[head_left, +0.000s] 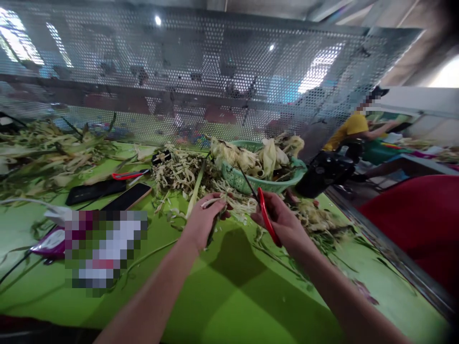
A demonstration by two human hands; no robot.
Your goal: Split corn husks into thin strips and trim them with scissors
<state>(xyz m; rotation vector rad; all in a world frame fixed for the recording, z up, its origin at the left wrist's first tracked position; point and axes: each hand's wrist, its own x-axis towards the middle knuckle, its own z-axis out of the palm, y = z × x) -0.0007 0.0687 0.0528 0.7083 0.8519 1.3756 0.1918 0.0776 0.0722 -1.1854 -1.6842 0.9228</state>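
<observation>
My left hand is closed around a thin pale-green plant stalk just above the green table. My right hand grips red-handled scissors, whose dark blades point up and left toward the stalk's pale tip. The two hands are close together at the table's middle. Right behind them lies a heap of pale husk trimmings, and a green plastic basket piled with husks stands beyond the scissors.
Two dark phones and a second pair of red scissors lie at left, near a blurred packet. More husks pile at far left. A perforated metal screen backs the table. Another person in yellow sits at right.
</observation>
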